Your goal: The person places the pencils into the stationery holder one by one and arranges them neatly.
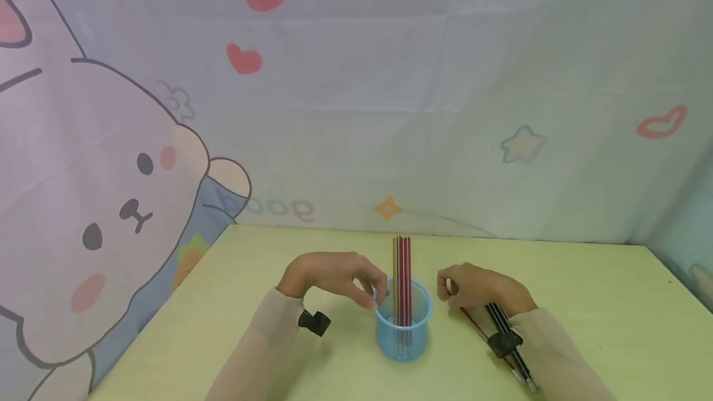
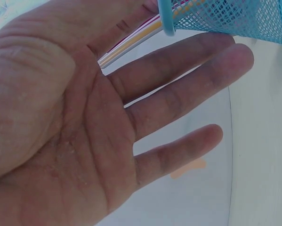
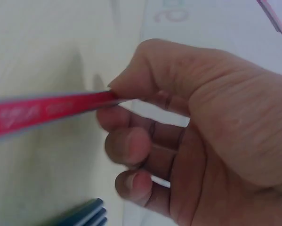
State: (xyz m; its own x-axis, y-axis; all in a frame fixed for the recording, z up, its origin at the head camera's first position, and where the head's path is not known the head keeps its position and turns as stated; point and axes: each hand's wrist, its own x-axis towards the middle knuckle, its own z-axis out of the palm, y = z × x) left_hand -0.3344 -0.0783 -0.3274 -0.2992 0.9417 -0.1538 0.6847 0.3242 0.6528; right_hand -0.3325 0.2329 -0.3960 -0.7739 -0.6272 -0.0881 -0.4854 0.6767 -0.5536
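Observation:
A blue mesh pencil cup (image 1: 402, 344) stands upright on the table, holding several dark red pencils (image 1: 405, 277) and a yellowish one (image 1: 395, 277). At its left rim, my left hand (image 1: 344, 274) pinches the edge with thumb and index finger; the other fingers stretch out beside the mesh (image 2: 211, 16) in the left wrist view. Right of the cup, my right hand (image 1: 473, 283) pinches the end of a red pencil (image 3: 51, 110) between thumb and index finger, the rest loosely curled. That pencil slants down toward the table's near side, partly behind the wrist camera.
Several black pencils (image 1: 520, 361) lie beneath the right wrist, their ends also visible in the right wrist view. The pale yellow-green table (image 1: 624, 320) ends at a printed cloth backdrop (image 1: 356, 79). A black camera (image 1: 317, 322) is strapped to the left wrist.

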